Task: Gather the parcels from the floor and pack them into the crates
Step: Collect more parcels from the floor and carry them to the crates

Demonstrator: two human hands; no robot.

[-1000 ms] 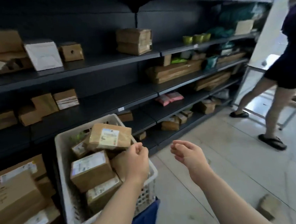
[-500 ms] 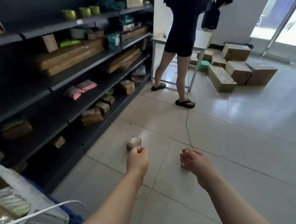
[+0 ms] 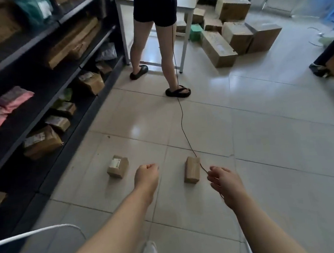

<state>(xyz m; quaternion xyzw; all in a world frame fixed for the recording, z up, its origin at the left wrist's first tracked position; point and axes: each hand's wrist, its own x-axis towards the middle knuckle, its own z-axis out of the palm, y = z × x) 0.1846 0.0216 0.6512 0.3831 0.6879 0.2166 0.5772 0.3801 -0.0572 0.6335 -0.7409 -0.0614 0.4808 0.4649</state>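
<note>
Two small brown parcels lie on the tiled floor ahead of me. The left parcel (image 3: 117, 166), with a white label on top, sits just left of my left hand (image 3: 147, 175), whose fingers are curled into a loose fist with nothing in it. The narrow right parcel (image 3: 192, 169) lies between my hands. My right hand (image 3: 224, 180) hovers just right of it with fingers loosely bent and apart, holding nothing. No crate is in full view; only a white rim (image 3: 35, 232) shows at lower left.
Dark shelving (image 3: 44, 109) stocked with parcels runs along the left. A person in black shorts (image 3: 159, 45) stands ahead by a white table. A thin black cable (image 3: 181, 112) trails across the floor to the right parcel. Several large cartons (image 3: 232, 34) are piled at the back right.
My view has swung from the full white crate to the floor and moved closer to the two parcels. Both hands have stayed empty and now hang lower, near the parcels.
</note>
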